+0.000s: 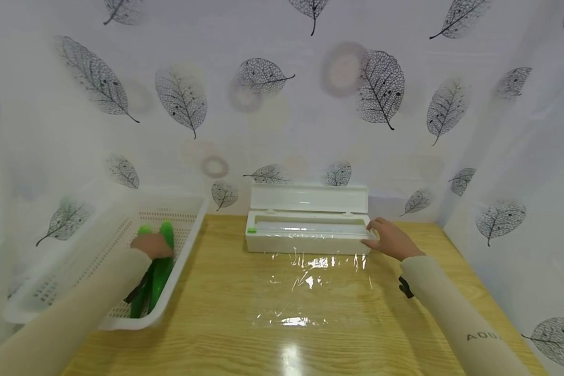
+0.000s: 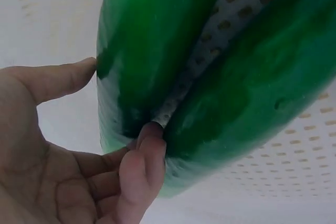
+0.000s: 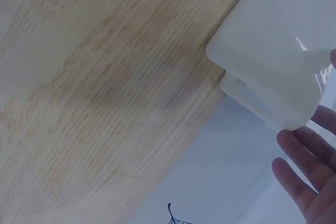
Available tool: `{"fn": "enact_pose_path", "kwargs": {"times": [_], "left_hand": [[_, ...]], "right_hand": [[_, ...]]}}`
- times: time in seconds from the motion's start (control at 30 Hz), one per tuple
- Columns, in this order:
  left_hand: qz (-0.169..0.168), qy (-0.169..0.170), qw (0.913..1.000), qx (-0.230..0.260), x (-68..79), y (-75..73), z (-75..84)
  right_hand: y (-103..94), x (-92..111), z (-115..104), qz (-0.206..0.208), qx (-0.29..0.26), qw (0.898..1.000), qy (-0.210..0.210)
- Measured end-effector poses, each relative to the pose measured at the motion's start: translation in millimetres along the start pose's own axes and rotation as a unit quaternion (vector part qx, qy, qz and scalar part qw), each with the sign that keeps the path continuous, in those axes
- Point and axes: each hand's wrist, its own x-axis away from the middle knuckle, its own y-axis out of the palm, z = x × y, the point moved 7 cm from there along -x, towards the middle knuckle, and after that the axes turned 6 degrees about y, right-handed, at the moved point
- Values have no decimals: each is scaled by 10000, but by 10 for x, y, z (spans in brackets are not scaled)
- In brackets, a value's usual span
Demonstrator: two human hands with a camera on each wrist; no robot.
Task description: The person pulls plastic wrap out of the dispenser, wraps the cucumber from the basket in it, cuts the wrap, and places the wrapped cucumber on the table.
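Note:
Two green cucumbers [image 2: 152, 30] lie side by side in a white perforated basket [image 1: 185, 261] on the left. My left hand [image 1: 152, 245] reaches down over them and pinches one: the thumb touches its outer side, and the curled fingers [image 2: 144, 166] are in the gap between the two. At the table's back stands a white cling film box [image 1: 305, 244], its lid [image 1: 308, 198] raised. My right hand [image 1: 390, 239] holds its right end, thumb at the front and fingers at the back corner. Clear film [image 1: 305, 292] stretches from the box over the table toward me.
A small green slider [image 1: 251, 230] sits at the box's left end. The wooden table [image 1: 216, 344] reaches back to a pale leaf-print curtain [image 1: 291, 125], which hangs behind and along both sides.

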Motion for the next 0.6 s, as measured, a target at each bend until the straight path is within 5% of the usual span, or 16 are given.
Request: {"fn": "enact_pose_path", "kwargs": {"times": [0.27,0.6], "left_hand": [[177,186,9989,-391,-25,89,88],[177,287,9985,-427,221,11,409]], "right_hand": [[17,-15,25,25,5,10000,-3],[4,-7,6,63,66,9999,-41]]}}
